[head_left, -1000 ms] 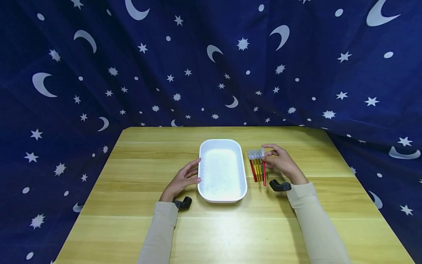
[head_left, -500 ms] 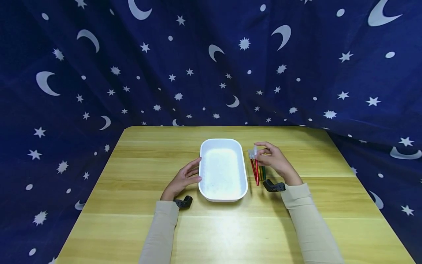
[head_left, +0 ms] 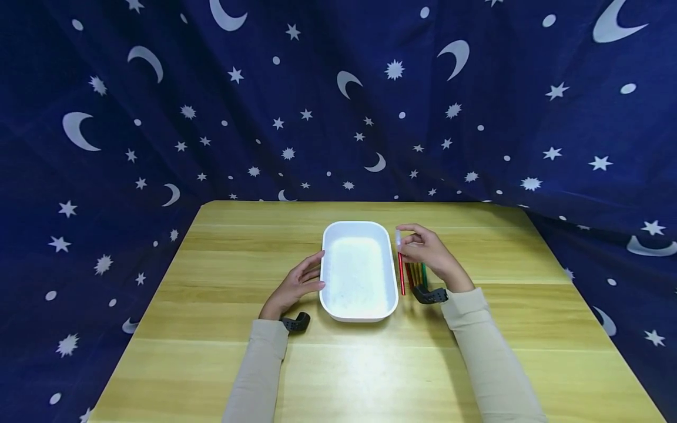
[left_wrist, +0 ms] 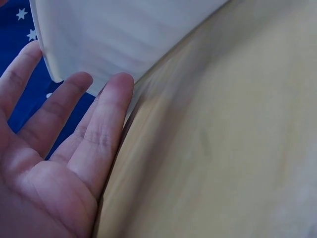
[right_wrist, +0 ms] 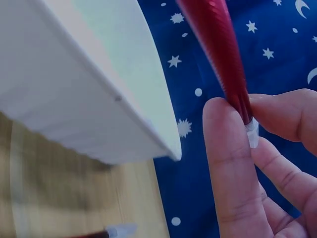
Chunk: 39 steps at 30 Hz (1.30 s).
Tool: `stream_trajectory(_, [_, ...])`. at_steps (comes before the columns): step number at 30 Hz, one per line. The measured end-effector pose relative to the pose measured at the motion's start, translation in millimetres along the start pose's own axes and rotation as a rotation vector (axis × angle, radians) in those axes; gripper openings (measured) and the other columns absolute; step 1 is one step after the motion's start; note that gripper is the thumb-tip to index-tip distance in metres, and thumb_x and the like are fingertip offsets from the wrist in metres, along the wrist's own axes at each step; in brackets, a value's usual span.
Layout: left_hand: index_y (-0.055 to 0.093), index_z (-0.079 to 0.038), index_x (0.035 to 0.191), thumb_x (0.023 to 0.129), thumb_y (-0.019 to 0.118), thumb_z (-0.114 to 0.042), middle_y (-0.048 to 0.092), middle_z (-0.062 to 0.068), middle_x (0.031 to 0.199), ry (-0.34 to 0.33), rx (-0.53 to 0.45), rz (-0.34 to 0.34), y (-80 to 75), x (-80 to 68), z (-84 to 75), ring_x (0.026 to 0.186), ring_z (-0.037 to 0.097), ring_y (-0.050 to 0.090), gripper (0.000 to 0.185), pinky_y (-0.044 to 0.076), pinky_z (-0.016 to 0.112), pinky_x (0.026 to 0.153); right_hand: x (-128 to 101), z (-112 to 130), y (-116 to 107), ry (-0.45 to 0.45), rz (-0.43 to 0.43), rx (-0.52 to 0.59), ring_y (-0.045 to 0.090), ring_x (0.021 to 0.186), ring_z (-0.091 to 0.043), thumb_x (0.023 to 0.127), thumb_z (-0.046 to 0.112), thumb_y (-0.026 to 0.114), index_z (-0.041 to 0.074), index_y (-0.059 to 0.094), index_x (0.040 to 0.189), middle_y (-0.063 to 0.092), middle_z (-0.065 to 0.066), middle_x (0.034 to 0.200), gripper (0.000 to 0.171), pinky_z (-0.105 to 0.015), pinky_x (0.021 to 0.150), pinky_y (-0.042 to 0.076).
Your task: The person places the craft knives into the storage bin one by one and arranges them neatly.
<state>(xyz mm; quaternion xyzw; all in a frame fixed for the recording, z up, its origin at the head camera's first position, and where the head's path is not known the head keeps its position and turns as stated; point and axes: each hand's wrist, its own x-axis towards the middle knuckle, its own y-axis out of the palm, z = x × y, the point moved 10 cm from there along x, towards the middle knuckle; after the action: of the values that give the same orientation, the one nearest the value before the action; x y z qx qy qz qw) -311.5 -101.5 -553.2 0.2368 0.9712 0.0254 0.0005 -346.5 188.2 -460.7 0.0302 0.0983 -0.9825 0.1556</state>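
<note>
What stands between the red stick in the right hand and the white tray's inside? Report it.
Only the tray's right wall; the red stick, pinched by the right hand, is just outside it. Nothing else visible blocks.

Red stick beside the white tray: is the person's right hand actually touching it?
Touching. The right wrist view shows the right hand pinching the red stick from both sides near one end.

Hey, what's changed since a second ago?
The right hand carried a pinched red clear-tipped stick left, past the other sticks, toward the white tray's right side. Nothing was let go. The tray stayed put, the left hand at its left side.
</note>
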Motion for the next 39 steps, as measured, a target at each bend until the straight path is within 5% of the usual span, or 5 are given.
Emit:
stream_trajectory(21, [0.032, -0.008, 0.171, 0.103, 0.068, -0.001, 0.032, 0.022, 0.173, -0.009, 0.024, -0.002, 2.7, 3.4, -1.9, 0.154, 0.044, 0.039, 0.078, 0.037, 0.053, 0.125, 26.2, 7.3, 41.0, 0.018, 0.066, 0.009, 0.071, 0.087, -0.013, 0.101, -0.005, 0.065, -0.011, 0.042, 0.156, 0.061, -0.012, 0.106, 0.06, -0.028, 0.081, 0.065])
stream_trajectory(32, [0.033, -0.007, 0.17, 0.102, 0.069, -0.002, 0.035, 0.023, 0.171, 0.004, 0.018, -0.002, 1.6, 2.3, -2.0, 0.152, 0.044, 0.041, 0.077, 0.039, 0.05, 0.124, 37.4, 2.0, 59.7, 0.046, 0.086, 0.002, 0.071, 0.084, -0.013, 0.101, -0.008, 0.064, -0.011, 0.042, 0.156, 0.061, -0.01, 0.104, 0.06, -0.046, 0.093, 0.065])
stream_trajectory(39, [0.032, -0.006, 0.17, 0.102, 0.068, -0.002, 0.035, 0.023, 0.171, 0.009, 0.023, -0.004, 0.8, 1.4, -2.2, 0.152, 0.044, 0.042, 0.077, 0.041, 0.046, 0.122, 42.8, 1.0, 72.9, 0.061, 0.103, 0.016, 0.071, 0.083, -0.013, 0.1, -0.007, 0.066, -0.009, 0.045, 0.155, 0.062, -0.01, 0.103, 0.06, -0.04, 0.088, 0.066])
